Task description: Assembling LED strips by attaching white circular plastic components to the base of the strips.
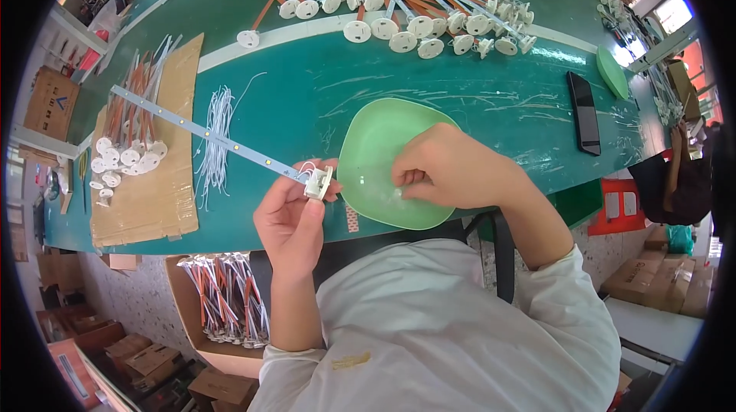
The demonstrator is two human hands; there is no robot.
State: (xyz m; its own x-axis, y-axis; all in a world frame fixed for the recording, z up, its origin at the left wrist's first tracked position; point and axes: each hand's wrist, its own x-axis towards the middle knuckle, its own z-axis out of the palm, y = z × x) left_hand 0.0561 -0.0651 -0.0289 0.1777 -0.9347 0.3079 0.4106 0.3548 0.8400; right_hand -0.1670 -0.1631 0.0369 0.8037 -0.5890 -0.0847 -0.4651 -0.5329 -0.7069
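My left hand [290,222] is closed around the white plastic base [317,182] of an LED light strip. From that base the pale metal strip [222,140], dotted with small yellow LEDs, slants up to the left over the table. Thin white wires loop at the joint. Inside a light green bowl [364,132], to the right of the base, my right hand [445,163] has its fingers curled together in a pinch. A few tiny whitish bits lie by the fingertips. Whatever the fingers pinch is too small or hidden to name.
Bundled white wires [218,144] lie left of the bowl. Beyond them, more strips with round bases rest on cardboard [180,182]. Many similar strips [418,25] are heaped at the back. A black phone [584,113] lies right. A filled carton [184,297] stands below the table; a co-worker [675,182] is at far right.
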